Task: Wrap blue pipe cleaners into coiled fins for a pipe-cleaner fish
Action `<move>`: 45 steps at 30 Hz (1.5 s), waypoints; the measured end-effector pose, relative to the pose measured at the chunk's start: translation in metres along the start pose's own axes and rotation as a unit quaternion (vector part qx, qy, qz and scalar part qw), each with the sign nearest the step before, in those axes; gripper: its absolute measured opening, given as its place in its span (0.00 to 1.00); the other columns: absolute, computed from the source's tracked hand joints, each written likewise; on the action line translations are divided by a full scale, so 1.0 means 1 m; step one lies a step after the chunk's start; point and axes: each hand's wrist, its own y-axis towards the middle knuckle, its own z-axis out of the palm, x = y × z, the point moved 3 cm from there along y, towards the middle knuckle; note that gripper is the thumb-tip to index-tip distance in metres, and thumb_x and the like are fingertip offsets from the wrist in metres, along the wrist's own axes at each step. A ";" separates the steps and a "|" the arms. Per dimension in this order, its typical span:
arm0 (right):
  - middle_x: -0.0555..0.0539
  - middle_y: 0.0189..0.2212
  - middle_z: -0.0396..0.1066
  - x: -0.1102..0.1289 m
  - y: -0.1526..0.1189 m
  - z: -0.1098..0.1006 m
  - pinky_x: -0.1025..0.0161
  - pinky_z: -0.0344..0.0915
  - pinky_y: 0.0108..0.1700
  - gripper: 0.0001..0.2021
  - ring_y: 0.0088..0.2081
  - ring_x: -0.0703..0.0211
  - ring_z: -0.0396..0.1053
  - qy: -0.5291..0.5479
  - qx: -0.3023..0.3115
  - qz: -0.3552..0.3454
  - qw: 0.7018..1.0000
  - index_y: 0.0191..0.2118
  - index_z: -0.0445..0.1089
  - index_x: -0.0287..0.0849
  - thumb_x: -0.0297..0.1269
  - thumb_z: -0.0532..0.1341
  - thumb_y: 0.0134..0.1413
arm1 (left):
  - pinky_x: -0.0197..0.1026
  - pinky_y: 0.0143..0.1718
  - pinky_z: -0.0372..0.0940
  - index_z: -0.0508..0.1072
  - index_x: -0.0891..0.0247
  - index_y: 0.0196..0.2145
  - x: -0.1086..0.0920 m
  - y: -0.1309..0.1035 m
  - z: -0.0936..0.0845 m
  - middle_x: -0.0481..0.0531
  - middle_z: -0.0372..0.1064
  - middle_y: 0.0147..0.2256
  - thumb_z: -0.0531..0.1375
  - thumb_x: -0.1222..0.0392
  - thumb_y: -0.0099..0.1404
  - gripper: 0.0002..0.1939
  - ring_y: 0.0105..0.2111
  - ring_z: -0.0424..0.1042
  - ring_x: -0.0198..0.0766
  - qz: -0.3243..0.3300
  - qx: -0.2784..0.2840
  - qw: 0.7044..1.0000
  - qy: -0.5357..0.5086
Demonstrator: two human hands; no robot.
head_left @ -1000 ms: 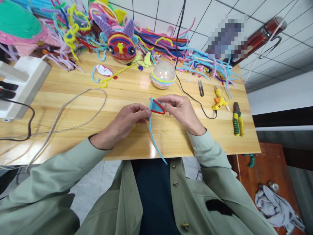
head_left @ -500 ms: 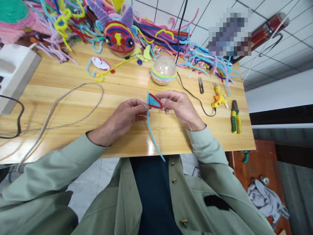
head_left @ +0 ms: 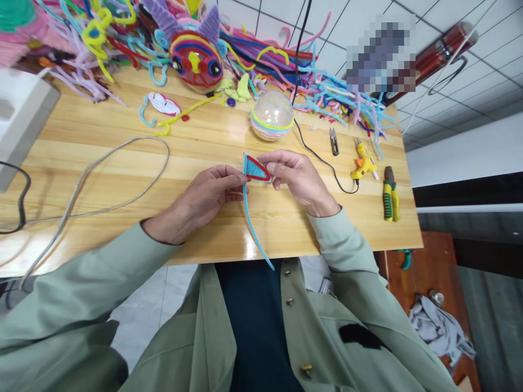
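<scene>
Thumb of L hand (head_left: pixel 200 195) hides a corner of the blue/red piece (head_left: pixel 254 169), white block (head_left: pixel 30 114) & green/pink thing (head_left: pixel 16 17) run off L edge, patch (head_left: pixel 379 51) nr red flask (head_left: pixel 448 48) is blurred, & I can't ID tiny bits (head_left: pixel 313 128) nr snips (head_left: pixel 334 142).

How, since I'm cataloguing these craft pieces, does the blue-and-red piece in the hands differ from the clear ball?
The blue-and-red piece is roughly triangular; the clear ball is round. The blue-and-red piece is pinched by the left hand and right hand, while the clear ball rests on the table. The blue-and-red piece looks smaller than the clear ball. Both show light blue.
</scene>
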 end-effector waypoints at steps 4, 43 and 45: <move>0.46 0.41 0.86 -0.001 0.000 0.000 0.69 0.70 0.30 0.19 0.33 0.64 0.75 -0.003 0.001 0.004 1.000 0.51 0.86 0.44 0.49 0.76 0.58 | 0.41 0.34 0.70 0.79 0.63 0.25 0.000 0.000 0.000 0.51 0.74 0.29 0.81 0.55 0.51 0.16 0.29 0.71 0.35 0.005 -0.004 1.000 0.001; 0.46 0.46 0.87 0.001 -0.002 0.005 0.70 0.71 0.29 0.17 0.33 0.64 0.76 0.025 0.015 -0.009 1.000 0.50 0.87 0.44 0.39 0.77 0.54 | 0.37 0.32 0.68 0.80 0.64 0.27 0.002 0.000 -0.001 0.47 0.73 0.28 0.82 0.54 0.51 0.17 0.29 0.70 0.32 0.005 0.012 1.000 -0.013; 0.46 0.46 0.88 0.001 -0.002 0.005 0.70 0.71 0.29 0.17 0.33 0.65 0.76 0.027 0.013 -0.011 0.999 0.50 0.87 0.45 0.39 0.77 0.54 | 0.36 0.31 0.68 0.80 0.64 0.27 0.003 0.000 -0.001 0.47 0.73 0.28 0.83 0.55 0.49 0.18 0.28 0.70 0.32 0.003 0.009 1.000 -0.013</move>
